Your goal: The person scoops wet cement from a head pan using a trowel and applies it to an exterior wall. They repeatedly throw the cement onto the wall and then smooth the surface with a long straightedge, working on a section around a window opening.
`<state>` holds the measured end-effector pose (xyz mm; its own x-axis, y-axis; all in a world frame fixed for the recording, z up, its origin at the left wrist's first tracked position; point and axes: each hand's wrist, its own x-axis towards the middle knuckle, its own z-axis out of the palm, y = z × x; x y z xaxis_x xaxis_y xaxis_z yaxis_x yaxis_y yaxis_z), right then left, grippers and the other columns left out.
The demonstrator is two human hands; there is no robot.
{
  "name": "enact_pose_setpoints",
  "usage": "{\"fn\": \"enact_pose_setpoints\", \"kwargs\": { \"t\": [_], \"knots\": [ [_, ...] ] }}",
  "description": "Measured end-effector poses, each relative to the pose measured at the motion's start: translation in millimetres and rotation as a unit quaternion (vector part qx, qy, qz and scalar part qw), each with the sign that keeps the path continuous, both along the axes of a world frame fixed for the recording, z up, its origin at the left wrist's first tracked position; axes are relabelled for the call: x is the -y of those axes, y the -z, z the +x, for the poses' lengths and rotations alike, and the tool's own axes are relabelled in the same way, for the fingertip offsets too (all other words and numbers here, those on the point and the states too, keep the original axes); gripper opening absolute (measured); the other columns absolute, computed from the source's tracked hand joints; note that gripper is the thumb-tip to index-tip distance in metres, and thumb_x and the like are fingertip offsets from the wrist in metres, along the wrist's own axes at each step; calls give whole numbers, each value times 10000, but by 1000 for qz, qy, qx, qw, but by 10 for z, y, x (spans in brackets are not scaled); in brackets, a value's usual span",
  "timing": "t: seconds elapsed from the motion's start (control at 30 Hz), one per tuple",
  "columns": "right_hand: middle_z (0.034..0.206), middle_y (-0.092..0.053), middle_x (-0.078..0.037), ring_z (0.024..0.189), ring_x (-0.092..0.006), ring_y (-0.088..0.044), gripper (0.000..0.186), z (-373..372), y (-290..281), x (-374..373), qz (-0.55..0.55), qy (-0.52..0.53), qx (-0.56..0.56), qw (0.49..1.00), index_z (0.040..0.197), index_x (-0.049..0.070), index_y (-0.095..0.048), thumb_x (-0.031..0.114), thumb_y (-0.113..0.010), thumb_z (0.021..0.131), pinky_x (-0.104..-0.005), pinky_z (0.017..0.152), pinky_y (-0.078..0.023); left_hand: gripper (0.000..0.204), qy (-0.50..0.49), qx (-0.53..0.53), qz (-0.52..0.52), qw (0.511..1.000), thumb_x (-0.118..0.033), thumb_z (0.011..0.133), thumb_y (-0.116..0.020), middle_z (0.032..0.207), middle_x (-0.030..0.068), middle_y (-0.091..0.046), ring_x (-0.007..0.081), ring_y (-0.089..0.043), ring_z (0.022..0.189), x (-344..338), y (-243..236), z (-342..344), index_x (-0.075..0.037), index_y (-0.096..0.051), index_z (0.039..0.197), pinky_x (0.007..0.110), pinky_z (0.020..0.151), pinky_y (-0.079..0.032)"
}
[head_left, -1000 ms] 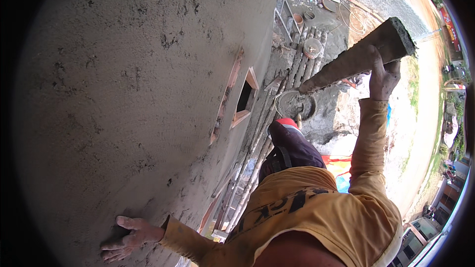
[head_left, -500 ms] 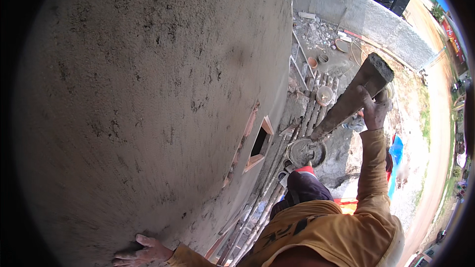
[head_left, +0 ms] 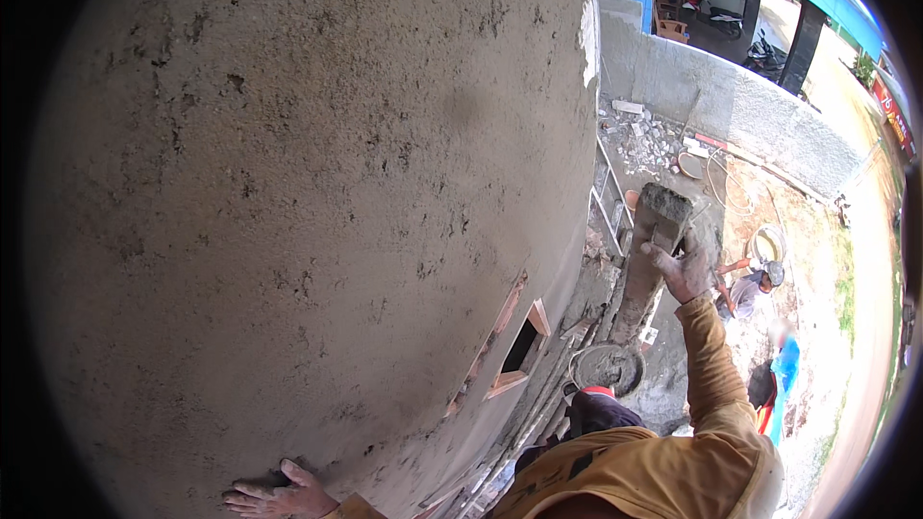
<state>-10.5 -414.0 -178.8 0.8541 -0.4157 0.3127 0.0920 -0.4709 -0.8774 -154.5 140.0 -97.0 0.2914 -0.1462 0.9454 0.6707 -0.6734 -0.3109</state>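
A tall wall (head_left: pixel 317 221) coated in grey mortar, with rough dark pits, fills the left side. My left hand (head_left: pixel 281 493) lies on its lower part, fingers spread. In my right hand (head_left: pixel 687 272) is a long mortar-coated float (head_left: pixel 639 288), gripped near its thick upper end. It stands away from the wall, its narrower end slanting down toward a round tub of wet mortar (head_left: pixel 625 372); whether they touch I cannot tell. Part of my grip on the float's back is hidden.
A small wood-framed opening (head_left: pixel 524 344) pierces the wall. Beside it are scaffold poles (head_left: pixel 538 423) and a ladder (head_left: pixel 606 197). Two people, one in a grey cap (head_left: pixel 772 274) and one in blue (head_left: pixel 784 365), are below right. Rubble (head_left: pixel 654 139) lies by a low wall (head_left: pixel 750 115).
My right hand has brought the float leftward and lower, nearer the wall. The view has shifted, showing more of the building beyond and the two people. My left hand stays on the wall.
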Motion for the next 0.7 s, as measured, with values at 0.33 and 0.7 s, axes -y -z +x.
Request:
{"fn": "enact_pose_setpoints", "kwargs": {
  "t": [0.33,0.7],
  "knots": [
    [1050,-607,-143,943,-232,-604,669,-44,-416,-1061,-27,-346,95,933,1123,-39,-520,303,-797,619,-320,853,-458,773,69,-1,-43,997,-634,839,-349,1454,156,-197,340,-136,1354,-105,61,-4,-91,-285,1386,556,1061,-98],
    [1029,-563,-234,975,-348,-555,740,-408,-498,-2413,-10,-551,131,824,1144,-73,-458,449,-726,693,-369,854,-430,838,191,-61,-152,968,-704,814,-276,1451,162,-206,353,-128,1352,29,52,-142,-83,-308,1375,573,1054,-63]
  ]
}}
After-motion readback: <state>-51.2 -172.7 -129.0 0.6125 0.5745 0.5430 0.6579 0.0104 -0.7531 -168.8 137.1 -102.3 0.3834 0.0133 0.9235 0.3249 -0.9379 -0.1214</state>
